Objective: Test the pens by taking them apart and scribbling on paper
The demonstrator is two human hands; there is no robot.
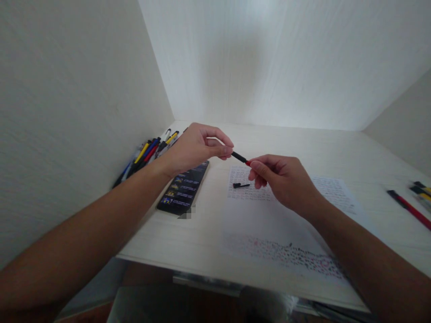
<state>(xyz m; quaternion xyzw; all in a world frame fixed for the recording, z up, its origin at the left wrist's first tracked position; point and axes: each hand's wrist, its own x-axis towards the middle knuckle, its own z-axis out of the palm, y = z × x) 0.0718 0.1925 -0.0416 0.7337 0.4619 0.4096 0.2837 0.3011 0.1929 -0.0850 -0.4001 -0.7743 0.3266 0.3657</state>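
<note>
Between my two hands is a pen with a black grip section and a bit of red showing at its right end. My left hand pinches the black end with thumb and fingers. My right hand is closed round the red part, and most of that part is hidden in the fingers. Just below the pen, a small black pen piece with a clip lies on the written-on paper. The pen is held above the desk, slanting down to the right.
A phone with a lit screen lies left of the paper. Many pens are piled along the left wall. At the right, a red pen with a black cap and other blurred pens lie on the white desk. White panels enclose the desk.
</note>
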